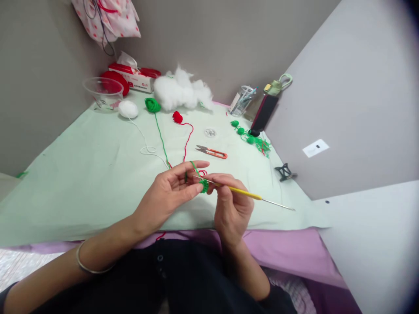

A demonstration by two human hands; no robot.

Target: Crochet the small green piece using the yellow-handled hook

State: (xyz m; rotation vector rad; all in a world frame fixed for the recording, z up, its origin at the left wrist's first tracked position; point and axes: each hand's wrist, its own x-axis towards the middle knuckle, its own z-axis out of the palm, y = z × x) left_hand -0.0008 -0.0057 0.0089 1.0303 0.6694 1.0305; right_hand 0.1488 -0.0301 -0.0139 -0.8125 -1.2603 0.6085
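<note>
My left hand [175, 185] pinches a small green crochet piece [204, 186] between thumb and fingers, with green yarn running over its raised index finger. In my right hand [233, 203] is a crochet hook [245, 192] with a yellow grip, held like a pen. The hook's tip reaches to the top of the green piece; whether it is through a stitch I cannot tell. A green yarn ball [152, 104] lies farther back, its strand leading toward my left hand. Red thread shows just behind the fingers.
Thread snips [212, 151] lie beyond my hands. Behind them are a red yarn ball [177, 117], a white yarn ball [128, 109], white stuffing [181, 89] and a plastic tub [104, 93]. At right are small green crocheted balls [241, 131], a phone [264, 113] and a black stand [285, 172].
</note>
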